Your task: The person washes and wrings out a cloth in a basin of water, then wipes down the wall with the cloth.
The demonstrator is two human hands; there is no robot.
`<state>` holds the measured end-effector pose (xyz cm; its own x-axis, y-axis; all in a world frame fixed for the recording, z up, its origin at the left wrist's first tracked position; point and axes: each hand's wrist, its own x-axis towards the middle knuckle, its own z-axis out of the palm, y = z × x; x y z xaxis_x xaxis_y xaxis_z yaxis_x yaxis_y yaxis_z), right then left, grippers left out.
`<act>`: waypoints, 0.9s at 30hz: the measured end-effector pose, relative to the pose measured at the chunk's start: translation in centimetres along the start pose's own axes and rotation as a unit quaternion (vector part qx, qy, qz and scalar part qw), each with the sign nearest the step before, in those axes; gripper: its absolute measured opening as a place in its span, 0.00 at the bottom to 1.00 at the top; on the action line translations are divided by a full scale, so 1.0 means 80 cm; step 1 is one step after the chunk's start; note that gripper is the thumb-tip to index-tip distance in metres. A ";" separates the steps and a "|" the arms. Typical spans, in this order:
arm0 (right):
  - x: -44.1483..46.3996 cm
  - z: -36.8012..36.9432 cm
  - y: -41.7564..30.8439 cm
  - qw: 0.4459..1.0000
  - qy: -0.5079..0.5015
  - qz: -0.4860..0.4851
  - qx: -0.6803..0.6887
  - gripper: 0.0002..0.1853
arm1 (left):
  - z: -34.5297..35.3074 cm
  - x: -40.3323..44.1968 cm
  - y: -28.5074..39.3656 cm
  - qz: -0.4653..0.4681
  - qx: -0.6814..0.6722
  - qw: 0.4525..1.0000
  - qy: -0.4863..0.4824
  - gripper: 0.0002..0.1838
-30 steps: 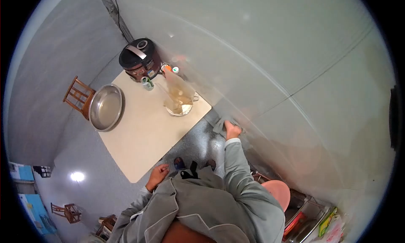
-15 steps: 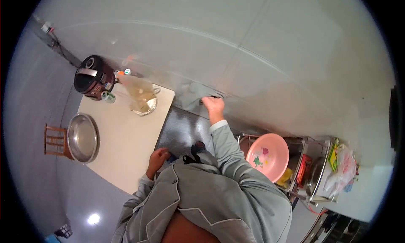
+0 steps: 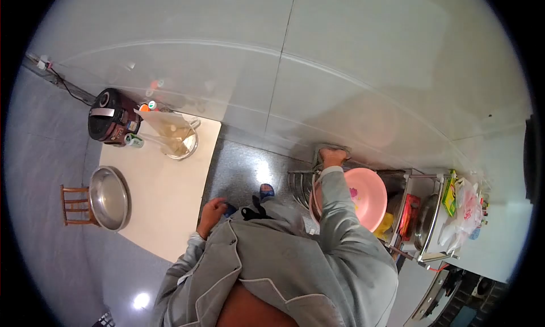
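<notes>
Hand (R) (image 3: 334, 156) curled on gry cloth (image 3: 318, 157)

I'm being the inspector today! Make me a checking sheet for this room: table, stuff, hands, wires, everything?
Surface: pale wall; cream table nearby.
Job's things: grey cloth, against the wall.
Clutter: cooker, can, plastic bag, metal basin at the table's edge.
Hands: right hand holds the cloth; left hand looks empty.
Cables: dark cord near the cooker.
Surroundings: wooden chair; pink basin partly behind the right sleeve.
</notes>
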<state>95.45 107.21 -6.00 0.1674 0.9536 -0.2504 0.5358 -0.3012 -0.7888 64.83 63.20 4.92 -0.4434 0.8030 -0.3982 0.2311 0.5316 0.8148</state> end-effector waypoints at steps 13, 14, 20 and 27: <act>-0.066 0.071 -0.021 0.973 -0.116 -0.121 -0.158 0.23 | 0.029 -0.001 -0.033 -0.053 -0.104 0.993 -0.007 0.15; -0.058 0.067 -0.012 0.995 -0.093 -0.013 0.034 0.23 | 0.032 0.003 -0.030 -0.066 -0.109 0.992 -0.003 0.15; 0.024 -0.023 0.047 0.961 -0.087 -0.035 -0.259 0.29 | 0.042 0.011 0.008 -0.061 -0.125 0.990 -0.005 0.13; 0.010 -0.055 0.017 0.879 -0.022 0.024 -0.477 0.25 | 0.036 -0.001 0.005 0.010 -0.014 0.999 -0.035 0.11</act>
<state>99.96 107.60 -4.80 0.1889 0.9324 -0.3080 0.9819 -0.1835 0.0466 67.44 64.12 4.06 -0.3772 0.8312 -0.4085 0.2155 0.5077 0.8341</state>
